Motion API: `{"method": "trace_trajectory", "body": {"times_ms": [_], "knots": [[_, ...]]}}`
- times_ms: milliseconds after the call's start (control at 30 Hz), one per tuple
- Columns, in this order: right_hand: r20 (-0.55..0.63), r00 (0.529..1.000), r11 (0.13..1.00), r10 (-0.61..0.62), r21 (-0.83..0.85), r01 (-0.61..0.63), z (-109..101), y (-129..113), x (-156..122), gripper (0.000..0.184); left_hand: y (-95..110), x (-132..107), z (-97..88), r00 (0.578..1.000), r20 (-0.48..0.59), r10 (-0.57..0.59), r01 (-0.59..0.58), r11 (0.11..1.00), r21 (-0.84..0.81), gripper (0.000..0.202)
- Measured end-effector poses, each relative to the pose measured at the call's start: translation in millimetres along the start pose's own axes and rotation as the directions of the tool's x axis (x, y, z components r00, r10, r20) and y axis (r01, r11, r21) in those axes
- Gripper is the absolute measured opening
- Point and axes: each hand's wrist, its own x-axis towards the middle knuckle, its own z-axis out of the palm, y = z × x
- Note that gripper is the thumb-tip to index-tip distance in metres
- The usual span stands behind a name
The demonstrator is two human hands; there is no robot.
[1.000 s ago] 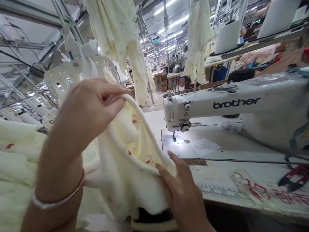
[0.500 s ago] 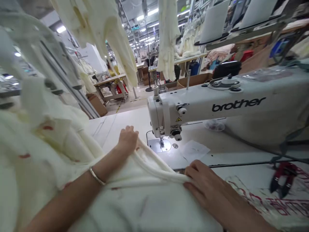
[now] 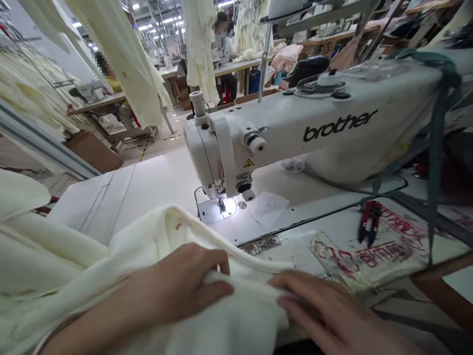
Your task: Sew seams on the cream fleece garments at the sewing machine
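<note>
A cream garment (image 3: 148, 251) with a curved, seamed edge and small reddish marks spreads over the front of the sewing table. My left hand (image 3: 181, 281) is curled over a fold of it, the cloth passing between thumb and fingers. At the right end of the same edge, my right hand (image 3: 314, 305) pinches the cloth between thumb and fingers; it is slightly blurred. Just beyond the cloth stands a white brother sewing machine (image 3: 277, 133). Its lit needle and presser foot (image 3: 221, 203) are apart from the garment.
Red-handled snips (image 3: 370, 222) lie at the right on a marked sheet. A scrap of thin white material (image 3: 269, 207) rests beside the needle plate. A grey-green strap (image 3: 436, 162) hangs over the machine. Cream garments (image 3: 201, 49) hang ahead; people sit at machines behind.
My left hand has come down and nearer, off the far end of the edge, onto a closer fold. My right hand still grips the edge. The view has shifted, bringing the machine leftward.
</note>
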Motion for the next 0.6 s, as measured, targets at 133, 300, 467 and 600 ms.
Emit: {"method": "trace_trajectory", "body": {"times_ms": [133, 300, 467, 600], "knots": [[0.024, 0.993, 0.985, 0.118, -0.130, -0.114, -1, 9, 29, 0.008, -4, 29, 13.2, 0.998, -0.058, -0.038, 0.045, 0.991, 0.128, 0.020], [0.063, 0.995, 0.989, 0.080, -0.132, -0.071, -10, 1, 41, 0.011, 2, 24, 2.0, 0.999, -0.036, -0.037, 0.044, 0.972, 0.229, 0.016], [0.098, 0.988, 0.981, 0.118, -0.164, -0.101, -10, 3, 48, 0.017, 20, 32, 12.8, 0.988, -0.152, 0.014, 0.047, 0.920, 0.389, 0.013], [0.053, 0.994, 0.973, 0.094, -0.217, -0.081, -6, 10, 49, 0.019, 27, 52, 29.0, 0.945, -0.163, 0.285, -0.216, 0.913, 0.348, 0.023]]}}
